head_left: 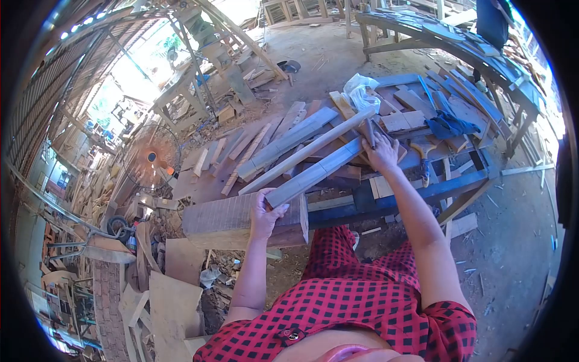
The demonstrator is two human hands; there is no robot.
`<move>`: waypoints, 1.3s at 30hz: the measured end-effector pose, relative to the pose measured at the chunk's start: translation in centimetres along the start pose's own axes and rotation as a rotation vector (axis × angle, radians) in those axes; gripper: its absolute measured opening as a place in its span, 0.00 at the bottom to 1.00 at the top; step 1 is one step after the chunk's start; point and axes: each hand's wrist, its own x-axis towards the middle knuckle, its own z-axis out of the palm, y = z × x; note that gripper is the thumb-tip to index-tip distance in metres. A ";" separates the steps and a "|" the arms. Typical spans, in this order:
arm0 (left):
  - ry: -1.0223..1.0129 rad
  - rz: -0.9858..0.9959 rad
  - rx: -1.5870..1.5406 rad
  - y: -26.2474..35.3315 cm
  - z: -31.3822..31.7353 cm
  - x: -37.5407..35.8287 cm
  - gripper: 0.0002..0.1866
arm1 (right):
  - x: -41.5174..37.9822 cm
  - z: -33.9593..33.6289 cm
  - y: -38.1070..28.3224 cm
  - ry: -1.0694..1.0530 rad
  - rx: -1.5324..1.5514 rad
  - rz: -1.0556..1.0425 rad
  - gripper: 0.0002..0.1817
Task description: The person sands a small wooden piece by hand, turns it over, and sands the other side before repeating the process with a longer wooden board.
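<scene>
A long grey-brown wooden strip slants above a wood-strewn workbench. My left hand is closed round its lower end, over a thick wooden block. Near the strip's upper end is my right hand, its fingers curled at a small dark piece whose kind I cannot make out. Behind the held strip lie a long pale stick and another wide strip. A handsaw with a wooden handle rests just right of my right hand.
A clear plastic bag and a blue cloth lie among boards. The bench has a dark blue front rail. A round fan stands at left. Another table is at the upper right, with a person beside it.
</scene>
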 end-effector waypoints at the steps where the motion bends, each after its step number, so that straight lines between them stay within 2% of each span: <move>1: 0.000 0.002 0.000 0.0 0.0 0.1 0.24 | -1.0 -0.8 -1.6 -0.001 0.013 -0.021 0.32; 2: 0.000 -0.006 -0.006 0.0 0.0 0.1 0.24 | -2.4 -1.2 -3.5 -0.004 0.026 -0.041 0.31; 3: -0.001 -0.015 -0.010 0.0 0.0 0.1 0.24 | -3.5 0.6 -4.4 0.112 0.124 -0.232 0.29; 7: -0.008 -0.017 -0.034 -0.3 0.0 0.1 0.25 | -11.6 -1.1 -13.4 0.113 0.251 -0.719 0.30; 10: 0.045 0.105 -0.004 -0.8 -0.1 0.2 0.27 | -15.1 0.1 -15.4 0.008 0.311 -0.837 0.32; 12: 0.048 -0.054 0.049 -2.2 -1.4 0.1 0.27 | -14.8 0.7 -15.0 -0.006 0.321 -0.874 0.32; 14: 0.029 -0.024 0.045 -0.3 -0.2 -0.1 0.27 | -12.7 0.3 -12.6 -0.004 0.221 -0.861 0.32; 15: 0.007 0.001 0.045 0.3 0.3 -0.2 0.26 | -11.3 -2.1 -11.8 -0.078 0.228 -0.811 0.34; 17: -0.001 -0.002 0.021 0.2 0.1 -0.1 0.25 | -8.2 -2.5 -8.2 0.006 0.163 -0.639 0.37; 19: -0.013 -0.006 0.002 0.3 0.2 0.0 0.24 | -3.6 -0.7 -2.8 -0.023 0.123 -0.382 0.35; 20: -0.010 -0.007 -0.007 0.4 0.3 0.0 0.24 | -3.1 -3.0 -2.3 -0.063 0.092 -0.240 0.32; 21: -0.007 -0.005 -0.014 0.5 0.3 0.0 0.23 | -0.8 -0.6 0.7 -0.065 -0.019 -0.085 0.31; 24: -0.006 0.012 0.022 0.0 0.1 0.2 0.23 | -1.1 -2.0 1.4 -0.082 0.067 -0.059 0.31; 26: -0.009 0.014 -0.009 -0.1 0.1 0.2 0.23 | -1.2 -0.1 2.1 0.068 0.031 -0.109 0.31; 29: 0.003 0.000 -0.036 0.5 0.4 0.1 0.23 | -1.6 0.5 2.3 0.143 0.062 -0.154 0.30; 39: 0.023 -0.017 -0.122 0.7 0.1 0.1 0.22 | -1.5 -0.8 1.8 0.022 0.118 -0.121 0.32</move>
